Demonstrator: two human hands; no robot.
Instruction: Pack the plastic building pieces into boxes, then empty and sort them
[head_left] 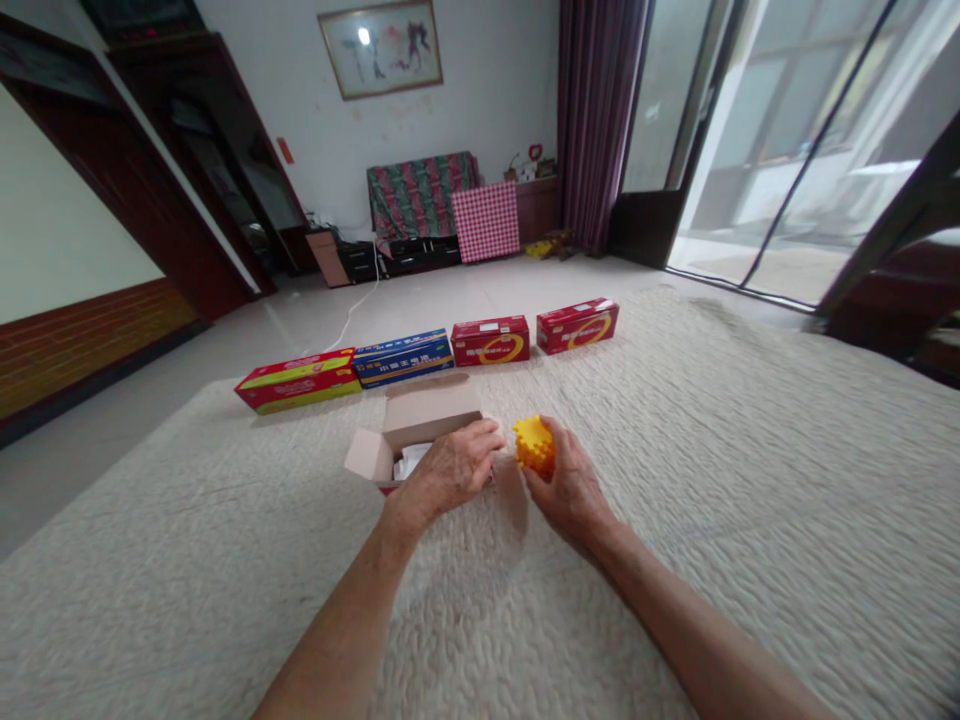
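My right hand (568, 480) is wrapped round a stack of yellow gear-shaped plastic pieces (534, 440), held a little above the quilted cover. An open cardboard box (431, 405) stands just left of it, its lid flap folded back and a side flap sticking out to the left. White paper or packets (409, 460) show inside the box. My left hand (466, 462) reaches across the box's front, with its fingers closed at the right end, where the flap seems gripped. The hand hides that end and part of the inside.
Behind the open box runs a row of closed cartons: a red and yellow one (300, 382), a blue one (403, 358), a red one (490, 341) and another red one (577, 327). All rest on the pale quilted cover (712, 500). A white cable (360, 305) lies on the floor beyond.
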